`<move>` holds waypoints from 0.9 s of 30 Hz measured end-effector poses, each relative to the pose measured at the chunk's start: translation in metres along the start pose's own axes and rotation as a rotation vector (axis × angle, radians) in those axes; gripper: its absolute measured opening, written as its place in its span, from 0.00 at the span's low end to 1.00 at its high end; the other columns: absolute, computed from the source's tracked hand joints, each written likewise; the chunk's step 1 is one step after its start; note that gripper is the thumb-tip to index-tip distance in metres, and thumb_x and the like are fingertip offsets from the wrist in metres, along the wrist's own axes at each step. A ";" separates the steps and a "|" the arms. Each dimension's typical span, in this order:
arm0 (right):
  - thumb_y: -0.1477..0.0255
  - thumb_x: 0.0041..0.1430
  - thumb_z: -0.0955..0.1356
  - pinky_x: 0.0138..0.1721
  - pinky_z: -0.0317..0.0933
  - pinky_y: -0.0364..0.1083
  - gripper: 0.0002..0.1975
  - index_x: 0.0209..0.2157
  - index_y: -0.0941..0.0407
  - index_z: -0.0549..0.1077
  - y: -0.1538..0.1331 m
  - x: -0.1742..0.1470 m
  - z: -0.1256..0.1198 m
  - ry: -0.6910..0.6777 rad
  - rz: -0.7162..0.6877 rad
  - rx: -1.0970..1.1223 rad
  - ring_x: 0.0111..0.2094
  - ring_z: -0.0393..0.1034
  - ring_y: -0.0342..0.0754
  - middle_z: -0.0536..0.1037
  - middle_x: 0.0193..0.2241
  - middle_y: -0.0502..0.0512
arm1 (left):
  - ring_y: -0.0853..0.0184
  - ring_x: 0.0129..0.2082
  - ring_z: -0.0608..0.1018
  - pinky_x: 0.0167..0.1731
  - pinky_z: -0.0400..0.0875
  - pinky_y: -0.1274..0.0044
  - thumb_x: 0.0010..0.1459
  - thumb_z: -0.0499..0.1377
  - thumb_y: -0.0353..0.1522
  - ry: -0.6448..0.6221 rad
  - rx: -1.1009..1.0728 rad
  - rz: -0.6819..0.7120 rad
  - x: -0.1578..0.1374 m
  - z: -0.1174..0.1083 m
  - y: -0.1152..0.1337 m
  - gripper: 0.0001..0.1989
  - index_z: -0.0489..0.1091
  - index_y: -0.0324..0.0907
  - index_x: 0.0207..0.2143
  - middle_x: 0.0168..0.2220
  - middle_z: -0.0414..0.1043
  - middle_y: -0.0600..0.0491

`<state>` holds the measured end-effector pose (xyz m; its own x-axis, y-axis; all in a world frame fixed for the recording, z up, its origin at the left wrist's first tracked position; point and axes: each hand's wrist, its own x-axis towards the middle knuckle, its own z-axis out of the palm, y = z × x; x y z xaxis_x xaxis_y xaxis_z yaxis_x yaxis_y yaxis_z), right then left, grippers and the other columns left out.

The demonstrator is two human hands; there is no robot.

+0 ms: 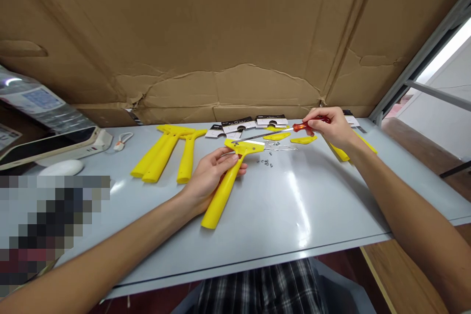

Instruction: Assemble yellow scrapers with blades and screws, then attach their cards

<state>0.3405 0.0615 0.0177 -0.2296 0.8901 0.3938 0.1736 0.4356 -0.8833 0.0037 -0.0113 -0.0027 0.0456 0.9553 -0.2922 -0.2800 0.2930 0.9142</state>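
The yellow scraper (222,197) is in the left hand (206,175), raised over the front-middle part of the grey bench (320,206). That hand is closed about the neck, with the thumb across the near side just under the head and fingertips showing beyond the right edge; most of the handle hangs clear below the grip. The right hand (330,126) is farther off to the right and pinches a screwdriver (300,127) by its handle, fingers drawn in narrow around it. The shaft reaches leftward and slightly down, its tip at the left part of the scraper's head; whether it sits in a screw is too small to tell.

The scraper's long axis slants, the butt of the handle toward the person and to the left, the head away and to the right. The head spreads crosswise in a T, with a pale strip along its far edge.

It is plain bright yellow, smooth and slightly glossy, with a dark round spot at the right of the head. The screwdriver's handle is translucent red-orange, its shaft metallic. Small loose screws (267,162) lie right of the head, and three more yellow scrapers (161,162) lie to the left
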 end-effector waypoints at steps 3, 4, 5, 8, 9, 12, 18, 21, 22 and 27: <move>0.66 0.61 0.76 0.33 0.66 0.44 0.09 0.35 0.58 0.82 0.001 0.000 0.005 -0.004 0.029 0.001 0.29 0.72 0.42 0.78 0.29 0.54 | 0.66 0.32 0.87 0.36 0.85 0.79 0.66 0.67 0.22 -0.014 -0.043 -0.029 0.000 0.001 0.001 0.11 0.75 0.37 0.49 0.40 0.84 0.45; 0.66 0.60 0.76 0.33 0.66 0.44 0.09 0.35 0.58 0.82 0.000 0.000 0.007 -0.006 0.041 -0.014 0.29 0.71 0.41 0.78 0.29 0.54 | 0.66 0.31 0.87 0.36 0.85 0.79 0.66 0.67 0.22 -0.014 -0.051 -0.034 -0.001 0.001 0.001 0.10 0.75 0.36 0.49 0.39 0.83 0.45; 0.66 0.60 0.76 0.33 0.65 0.44 0.09 0.35 0.58 0.82 0.001 0.000 0.008 -0.007 0.050 -0.027 0.29 0.71 0.41 0.77 0.28 0.54 | 0.66 0.31 0.87 0.36 0.86 0.78 0.66 0.66 0.21 -0.012 -0.055 -0.034 -0.001 0.002 0.001 0.10 0.75 0.36 0.48 0.38 0.83 0.46; 0.65 0.60 0.76 0.32 0.65 0.44 0.10 0.35 0.59 0.82 0.003 0.000 0.008 -0.008 0.056 -0.022 0.29 0.71 0.42 0.77 0.27 0.54 | 0.67 0.31 0.87 0.36 0.86 0.79 0.67 0.65 0.21 -0.002 -0.051 -0.026 -0.002 0.003 0.002 0.08 0.74 0.36 0.48 0.38 0.83 0.46; 0.66 0.61 0.76 0.32 0.65 0.44 0.10 0.35 0.58 0.82 0.004 0.000 0.008 -0.009 0.054 -0.011 0.29 0.72 0.42 0.77 0.27 0.54 | 0.67 0.31 0.87 0.36 0.86 0.79 0.68 0.65 0.21 0.001 -0.048 -0.029 -0.002 0.003 0.002 0.08 0.74 0.36 0.48 0.38 0.83 0.47; 0.67 0.60 0.76 0.33 0.66 0.45 0.08 0.36 0.58 0.82 0.008 0.001 0.005 0.003 0.055 0.013 0.30 0.74 0.44 0.77 0.28 0.55 | 0.67 0.31 0.87 0.35 0.85 0.80 0.69 0.64 0.21 0.009 -0.049 -0.043 -0.003 0.004 0.003 0.09 0.73 0.36 0.50 0.39 0.83 0.47; 0.66 0.58 0.77 0.33 0.67 0.46 0.10 0.35 0.59 0.82 0.007 0.002 0.003 0.030 0.078 0.037 0.30 0.74 0.45 0.76 0.26 0.54 | 0.67 0.30 0.86 0.34 0.85 0.79 0.69 0.64 0.21 -0.002 -0.038 -0.035 -0.002 0.004 0.003 0.08 0.73 0.35 0.49 0.38 0.83 0.47; 0.65 0.57 0.78 0.33 0.67 0.46 0.12 0.34 0.59 0.81 0.006 0.001 0.004 0.034 0.103 0.054 0.32 0.77 0.48 0.75 0.25 0.54 | 0.67 0.30 0.86 0.35 0.85 0.79 0.68 0.64 0.21 -0.006 -0.039 -0.029 -0.002 0.003 0.002 0.09 0.73 0.35 0.50 0.40 0.83 0.46; 0.64 0.57 0.78 0.34 0.67 0.46 0.12 0.34 0.59 0.81 0.006 0.001 0.003 0.032 0.113 0.059 0.33 0.78 0.49 0.75 0.24 0.54 | 0.67 0.30 0.86 0.35 0.84 0.79 0.68 0.64 0.21 -0.007 -0.038 -0.029 -0.002 0.003 0.002 0.09 0.73 0.35 0.50 0.40 0.83 0.46; 0.65 0.56 0.78 0.32 0.67 0.46 0.12 0.33 0.59 0.80 0.011 0.004 0.001 0.031 0.148 0.112 0.31 0.76 0.47 0.79 0.28 0.57 | 0.67 0.31 0.86 0.37 0.85 0.77 0.67 0.65 0.21 -0.005 -0.038 -0.033 -0.002 0.003 0.002 0.11 0.74 0.36 0.50 0.41 0.83 0.45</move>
<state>0.3408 0.0696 0.0090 -0.1800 0.9478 0.2634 0.0955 0.2834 -0.9542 0.0060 -0.0129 0.0009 0.0602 0.9453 -0.3206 -0.3147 0.3228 0.8926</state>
